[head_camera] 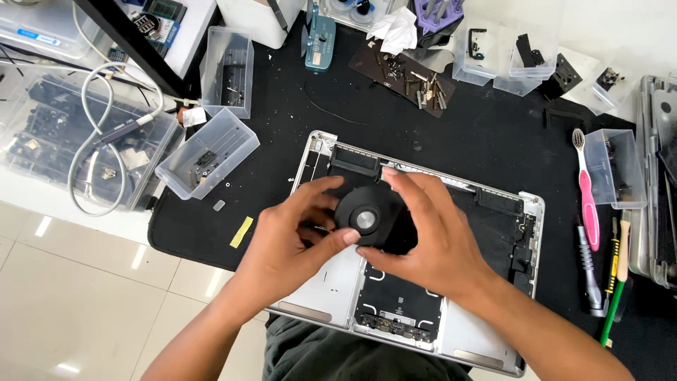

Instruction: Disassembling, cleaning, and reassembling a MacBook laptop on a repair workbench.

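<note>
Both my hands pinch the round fan (364, 220) flat over the open laptop (321, 152). L hand (293, 240) grips its left edge, R hand (430, 236) its right, equally close.

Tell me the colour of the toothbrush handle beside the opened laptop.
Pink, with a white neck: the toothbrush, seen in the head view.

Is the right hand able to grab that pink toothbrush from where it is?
Probably yes: the right hand sits on the black fan, and only bare black mat lies between it and the pink toothbrush.
</note>
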